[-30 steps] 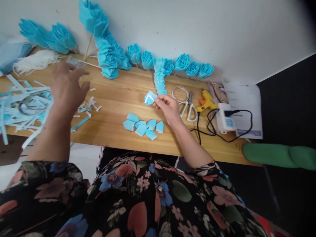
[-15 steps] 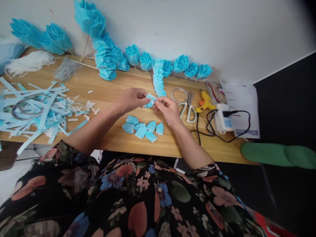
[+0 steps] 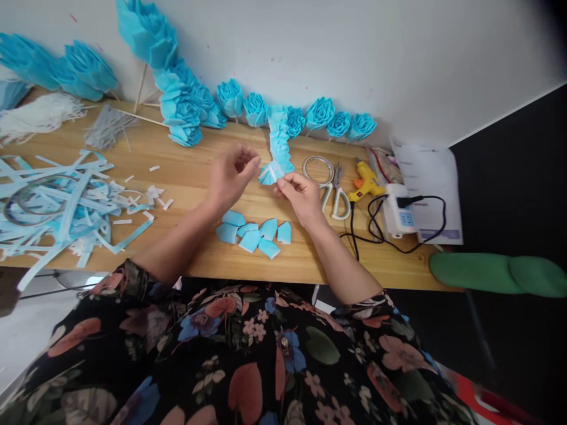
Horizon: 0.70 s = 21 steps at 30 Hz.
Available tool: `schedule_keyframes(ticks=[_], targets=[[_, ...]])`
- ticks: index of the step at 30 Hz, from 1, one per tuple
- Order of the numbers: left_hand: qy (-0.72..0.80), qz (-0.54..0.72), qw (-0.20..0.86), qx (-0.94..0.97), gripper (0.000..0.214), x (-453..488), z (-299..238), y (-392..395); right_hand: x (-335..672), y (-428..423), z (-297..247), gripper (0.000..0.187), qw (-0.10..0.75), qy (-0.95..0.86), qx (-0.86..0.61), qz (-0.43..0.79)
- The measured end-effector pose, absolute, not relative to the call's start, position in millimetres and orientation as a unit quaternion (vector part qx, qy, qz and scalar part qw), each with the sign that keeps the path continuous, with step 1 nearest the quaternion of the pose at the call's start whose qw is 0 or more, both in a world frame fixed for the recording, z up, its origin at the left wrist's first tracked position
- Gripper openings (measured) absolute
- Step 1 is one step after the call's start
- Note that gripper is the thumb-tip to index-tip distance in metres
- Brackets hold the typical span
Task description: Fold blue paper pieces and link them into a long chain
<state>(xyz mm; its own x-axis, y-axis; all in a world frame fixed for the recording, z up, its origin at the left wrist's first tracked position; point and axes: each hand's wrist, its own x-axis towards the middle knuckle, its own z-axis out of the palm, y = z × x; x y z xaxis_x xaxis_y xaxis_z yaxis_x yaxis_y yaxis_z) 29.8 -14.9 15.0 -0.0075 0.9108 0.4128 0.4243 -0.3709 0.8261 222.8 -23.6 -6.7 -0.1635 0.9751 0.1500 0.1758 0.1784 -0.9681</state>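
My right hand (image 3: pixel 299 193) pinches a small light-blue petal (image 3: pixel 264 176) by its right side, and a narrow white strip (image 3: pixel 271 172) shows across it. To the left, my left hand (image 3: pixel 233 171) hovers over the table with half-curled fingers, apart from the petal and with nothing visible in it. Just beyond the petal lies a ruffled blue strip of overlapping petals (image 3: pixel 279 139). Below my hands, several loose blue petals (image 3: pixel 250 240) lie on the wooden table (image 3: pixel 195 260).
Blue flowers (image 3: pixel 319 113) line the wall. Scissors (image 3: pixel 339 195), a roll of tape (image 3: pixel 318 158), a yellow glue gun (image 3: pixel 365 180) and a corded power strip (image 3: pixel 398 212) lie at right. Offcut strips (image 3: pixel 73 206) pile up at left; a green armrest-like pad (image 3: pixel 478 273) borders the right edge.
My left hand has let go of the petal and moved left, away from it. My right hand still holds the petal, where the white strip now shows. The view has shifted slightly.
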Motion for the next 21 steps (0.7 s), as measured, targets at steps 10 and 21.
schedule_keyframes(ticks=[10, 21], targets=[[0.46, 0.388, 0.092, 0.793, 0.014, 36.7, 9.7, -27.6, 220.4, -27.9, 4.8, 0.023, 0.443, -0.647, -0.476, 0.398], [0.466, 0.366, 0.122, 0.796, 0.018, 37.5, 4.6, -26.6, 219.3, -32.3, 6.9, 0.02, 0.439, -0.676, -0.488, 0.335]])
